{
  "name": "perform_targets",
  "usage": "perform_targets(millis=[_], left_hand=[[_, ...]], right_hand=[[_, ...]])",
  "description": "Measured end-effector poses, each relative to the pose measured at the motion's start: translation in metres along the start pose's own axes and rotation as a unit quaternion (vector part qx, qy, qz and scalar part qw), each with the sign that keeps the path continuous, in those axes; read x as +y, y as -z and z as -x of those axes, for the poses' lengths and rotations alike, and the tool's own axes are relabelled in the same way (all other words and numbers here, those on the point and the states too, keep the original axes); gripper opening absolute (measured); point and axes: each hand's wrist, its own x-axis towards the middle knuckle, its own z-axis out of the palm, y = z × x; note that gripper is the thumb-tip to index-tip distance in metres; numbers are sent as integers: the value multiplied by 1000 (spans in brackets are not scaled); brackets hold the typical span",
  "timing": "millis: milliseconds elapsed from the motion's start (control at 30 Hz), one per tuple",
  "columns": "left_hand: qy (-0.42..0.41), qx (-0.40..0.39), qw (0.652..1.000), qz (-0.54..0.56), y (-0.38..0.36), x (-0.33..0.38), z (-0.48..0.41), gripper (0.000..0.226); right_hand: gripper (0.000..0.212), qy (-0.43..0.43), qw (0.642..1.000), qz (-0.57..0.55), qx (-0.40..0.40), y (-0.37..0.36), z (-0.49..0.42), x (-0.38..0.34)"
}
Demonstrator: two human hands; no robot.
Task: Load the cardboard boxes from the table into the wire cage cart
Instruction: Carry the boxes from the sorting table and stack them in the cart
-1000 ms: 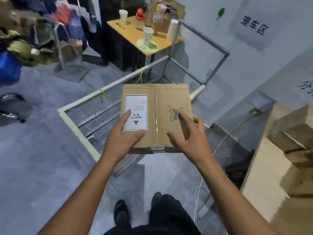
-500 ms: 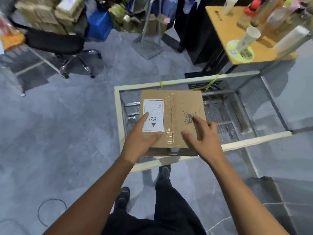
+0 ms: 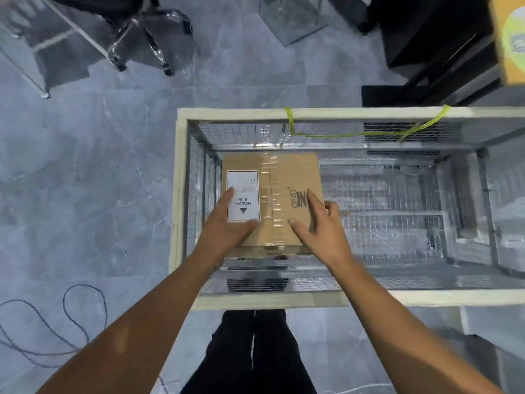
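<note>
A taped cardboard box (image 3: 279, 177) with a white HEAVY label sits low inside the left end of the wire cage cart (image 3: 181, 194), which has a pale frame around its top. My left hand (image 3: 227, 226) grips the box's near left corner, thumb on the label. My right hand (image 3: 318, 226) holds the near right corner, fingers over the printed logo. I cannot tell whether the box rests on the cage floor or hangs just above it.
A yellow strap (image 3: 366, 132) loops along the cart's far rail. The cage's right part shows bare mesh. An office chair base (image 3: 147, 41) stands at the far left, a black cable (image 3: 65, 317) lies on the floor near left, an orange table edge (image 3: 508, 38) is far right.
I have leaned over the cart and the box has gone down from above the near rail into the cage's left end, both hands still on it.
</note>
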Motion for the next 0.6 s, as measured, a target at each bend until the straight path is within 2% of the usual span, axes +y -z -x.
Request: perform_targets(millis=[233, 400, 600], left_hand=[[30, 45, 998, -31, -57, -97, -134, 94], [36, 108, 993, -19, -86, -158, -217, 90], [4, 173, 976, -130, -87, -184, -292, 91]], right_hand=[[82, -11, 1000, 6, -24, -108, -116, 82], [82, 18, 999, 25, -31, -177, -195, 126], [83, 62, 998, 22, -13, -223, -259, 147]])
